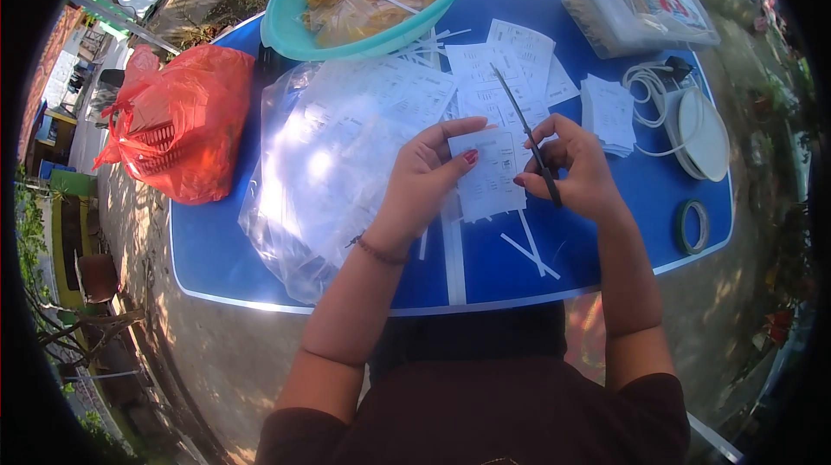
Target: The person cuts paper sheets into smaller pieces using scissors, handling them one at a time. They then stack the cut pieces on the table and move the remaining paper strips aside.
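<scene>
Over the middle of the blue table, my left hand (426, 172) pinches the left edge of a printed paper slip (490, 174) between thumb and fingers. My right hand (571, 162) holds dark scissors (529, 132) at the slip's right side, their blades pointing up and away from me. Printed sheets (502, 62) lie just beyond the slip. A stack of cut slips (608, 115) sits to the right of my right hand. Thin white paper strips (530, 255) lie on the table below the hands.
A clear plastic bag (303, 179) covers the table's left part, beside a red bag (195, 123). At the back are a turquoise basin (286, 10) and a clear container (640, 2). A white cable (645, 80), a round white object (703, 134) and green tape (692, 226) lie right.
</scene>
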Demonstrator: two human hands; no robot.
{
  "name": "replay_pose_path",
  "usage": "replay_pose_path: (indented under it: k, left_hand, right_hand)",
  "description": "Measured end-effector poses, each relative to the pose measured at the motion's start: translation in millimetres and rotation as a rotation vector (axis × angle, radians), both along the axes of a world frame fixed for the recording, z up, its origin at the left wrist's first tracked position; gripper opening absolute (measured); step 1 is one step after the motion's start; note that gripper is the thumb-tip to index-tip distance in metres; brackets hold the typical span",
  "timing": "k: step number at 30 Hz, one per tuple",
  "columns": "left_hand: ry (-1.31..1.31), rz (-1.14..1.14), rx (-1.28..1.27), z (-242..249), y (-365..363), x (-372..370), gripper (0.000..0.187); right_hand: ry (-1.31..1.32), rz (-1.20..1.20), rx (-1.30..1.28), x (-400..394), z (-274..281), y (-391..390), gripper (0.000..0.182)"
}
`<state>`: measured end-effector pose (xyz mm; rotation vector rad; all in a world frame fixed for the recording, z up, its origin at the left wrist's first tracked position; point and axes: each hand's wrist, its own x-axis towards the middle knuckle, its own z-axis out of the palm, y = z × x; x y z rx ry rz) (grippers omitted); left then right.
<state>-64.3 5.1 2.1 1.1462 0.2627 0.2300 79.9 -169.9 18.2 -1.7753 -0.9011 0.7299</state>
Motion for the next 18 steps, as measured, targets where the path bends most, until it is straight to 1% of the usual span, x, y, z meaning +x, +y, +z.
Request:
replay_pose_path:
  k: [1,4,7,10,18]
  left_hand:
    - [-0.005,0.005,-0.002,0.3,-0.5,0.1,0.036]
    - [-0.013,0.014,-0.009,1.8,-2.3,-0.1,0.034]
    - [-0.009,0.014,-0.011,2.5,-2.6,-0.5,0.034]
    - [-0.009,0.016,-0.006,2.2,-2.2,-0.4,0.034]
    - [-0.02,0.018,-0.005,1.5,-1.5,0.3,0.034]
  right_hand:
    - [0.004,-0.004,-0.02,-0.1,1.0,0.2,0.041]
    - [0.0,-0.016,0.074,-0.8,-4.1,0.7,0.041]
    - [0.01,-0.009,-0.018,-1.0,1.9,0.6,0.04]
    - [-0.023,-0.01,0.046,-1.5,-1.2,0.8,0.042]
    - [-0.013,-0.062,0.075,-2.7,0.6,1.9,0.044]
